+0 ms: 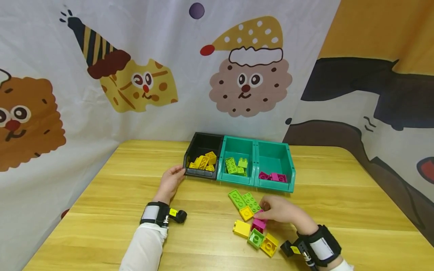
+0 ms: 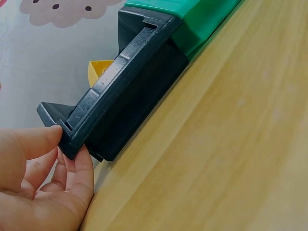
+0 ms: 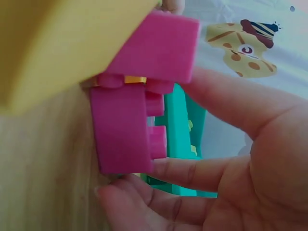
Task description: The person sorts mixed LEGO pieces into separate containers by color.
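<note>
My left hand (image 1: 170, 182) grips the front left corner of the black bin (image 2: 139, 62), thumb on the rim and fingers below it. Yellow building bricks (image 1: 203, 162) lie inside that bin. At the right, my right hand (image 1: 283, 211) pinches pink building bricks (image 3: 122, 130) between thumb and fingers; one pink brick (image 3: 156, 48) sits against the thumb, the other by the fingertips. Around them on the table are yellow bricks (image 1: 242, 229), a green brick (image 1: 255, 238) and two longer green bricks (image 1: 251, 202). A yellow brick (image 3: 57, 48) blocks much of the right wrist view.
Two teal bins stand beside the black one in a row. The middle bin (image 1: 238, 181) holds green bricks (image 1: 232, 165); the right bin (image 1: 276, 154) holds pink bricks (image 1: 273, 177). Behind the wooden table (image 1: 101, 210) hangs a printed cloth (image 1: 190, 94).
</note>
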Motion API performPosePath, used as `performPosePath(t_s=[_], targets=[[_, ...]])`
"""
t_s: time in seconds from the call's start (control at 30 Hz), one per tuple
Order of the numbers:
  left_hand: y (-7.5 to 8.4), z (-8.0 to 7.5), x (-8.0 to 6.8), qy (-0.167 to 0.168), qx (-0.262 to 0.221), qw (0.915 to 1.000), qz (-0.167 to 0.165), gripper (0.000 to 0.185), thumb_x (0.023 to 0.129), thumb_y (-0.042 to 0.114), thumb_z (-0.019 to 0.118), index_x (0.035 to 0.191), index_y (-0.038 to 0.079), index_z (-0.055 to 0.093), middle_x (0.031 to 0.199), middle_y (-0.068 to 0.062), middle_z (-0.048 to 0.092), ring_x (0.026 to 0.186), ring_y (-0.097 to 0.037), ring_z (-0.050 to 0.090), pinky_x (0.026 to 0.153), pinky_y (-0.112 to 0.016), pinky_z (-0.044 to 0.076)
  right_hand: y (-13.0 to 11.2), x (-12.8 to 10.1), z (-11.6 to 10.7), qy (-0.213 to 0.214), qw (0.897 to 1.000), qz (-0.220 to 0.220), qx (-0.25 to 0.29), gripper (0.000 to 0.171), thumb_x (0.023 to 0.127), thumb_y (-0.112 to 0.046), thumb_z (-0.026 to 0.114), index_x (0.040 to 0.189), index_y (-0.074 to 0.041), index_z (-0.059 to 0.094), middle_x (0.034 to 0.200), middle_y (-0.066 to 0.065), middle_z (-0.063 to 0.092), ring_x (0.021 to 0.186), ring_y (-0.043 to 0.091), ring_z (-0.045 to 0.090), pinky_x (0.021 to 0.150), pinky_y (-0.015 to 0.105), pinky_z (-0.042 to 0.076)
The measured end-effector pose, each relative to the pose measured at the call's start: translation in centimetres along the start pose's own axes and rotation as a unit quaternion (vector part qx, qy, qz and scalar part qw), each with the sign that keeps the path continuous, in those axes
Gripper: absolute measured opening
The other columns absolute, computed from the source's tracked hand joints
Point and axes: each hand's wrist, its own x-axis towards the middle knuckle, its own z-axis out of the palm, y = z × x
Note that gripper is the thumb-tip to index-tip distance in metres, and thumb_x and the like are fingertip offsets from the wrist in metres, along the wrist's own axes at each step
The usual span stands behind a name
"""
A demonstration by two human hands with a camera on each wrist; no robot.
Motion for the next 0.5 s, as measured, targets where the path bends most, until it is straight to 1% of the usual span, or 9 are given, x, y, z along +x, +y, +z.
performPosePath(t_s=[0.13,0.27,0.4,0.5], targets=[[-0.01,-0.04,-0.05,0.0,0.007,1.0,-0.003,0.037,0.096,0.004,0.051,0.131,-0.01,0.047,0.122,-0.015,0.047,0.094,-0.007,0.052,0.076,-0.012,0.048,0.19,0.15,0.26,-0.002,0.999,0.014,0.029,0.034,0.08,-0.031,0.075,0.097,-0.005,0.06,0.084,0.006,0.058,0.063,0.017,0.055,0.054,0.03,0.051],[-0.02,-0.07,-0.01,0.002,0.008,1.0,-0.005,0.038,0.096,0.004,0.051,0.131,-0.01,0.046,0.124,-0.016,0.047,0.097,-0.009,0.051,0.075,-0.011,0.048,0.28,0.32,0.38,0.001,0.999,0.019,0.038,0.031,0.08,-0.027,0.075,0.096,-0.005,0.06,0.083,0.006,0.058,0.065,0.016,0.056,0.055,0.03,0.053],[0.02,-0.04,-0.01,0.003,0.009,0.9999,-0.005,0.038,0.096,0.003,0.05,0.131,-0.01,0.046,0.124,-0.016,0.047,0.096,-0.008,0.051,0.075,-0.011,0.047,0.24,0.37,0.41,0.004,0.999,0.017,0.037,0.027,0.08,-0.024,0.075,0.092,-0.005,0.061,0.081,0.005,0.057,0.067,0.016,0.055,0.055,0.03,0.053],[0.05,0.0,-0.06,0.003,0.008,1.0,-0.004,0.038,0.096,0.003,0.05,0.131,-0.01,0.046,0.122,-0.015,0.047,0.093,-0.005,0.052,0.075,-0.011,0.047,0.17,0.41,0.48,0.007,0.999,0.017,0.026,0.022,0.079,-0.022,0.076,0.084,-0.006,0.061,0.076,0.003,0.057,0.064,0.016,0.054,0.055,0.028,0.05]])
